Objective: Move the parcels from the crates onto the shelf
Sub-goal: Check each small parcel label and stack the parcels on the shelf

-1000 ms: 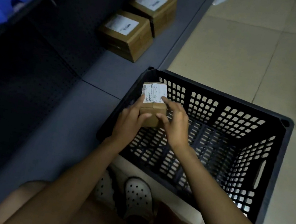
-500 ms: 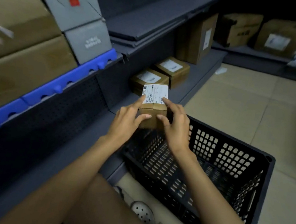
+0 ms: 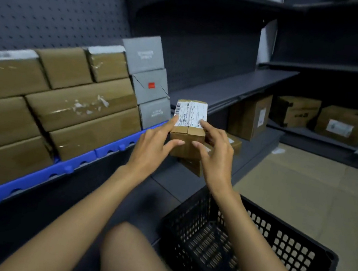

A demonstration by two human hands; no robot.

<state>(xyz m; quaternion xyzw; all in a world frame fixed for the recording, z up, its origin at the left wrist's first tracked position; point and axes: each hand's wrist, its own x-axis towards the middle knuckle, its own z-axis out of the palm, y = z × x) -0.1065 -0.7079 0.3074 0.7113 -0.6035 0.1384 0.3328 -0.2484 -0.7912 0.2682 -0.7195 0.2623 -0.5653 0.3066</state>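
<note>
You are holding the parcel (image 3: 188,129) up in the air between both hands, label facing you, above the crate (image 3: 249,247) and in front of the shelf (image 3: 232,90). Your left hand (image 3: 152,147) is gripping its left side, thumb curled across the front. Your right hand (image 3: 217,155) is gripping the right side, forefinger touching the label. Brown boxes (image 3: 79,105) are sitting stacked at your left.

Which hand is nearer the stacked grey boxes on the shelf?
Left. The left hand grips the parcel on the side facing the grey boxes; the right hand grips the far side.
</note>
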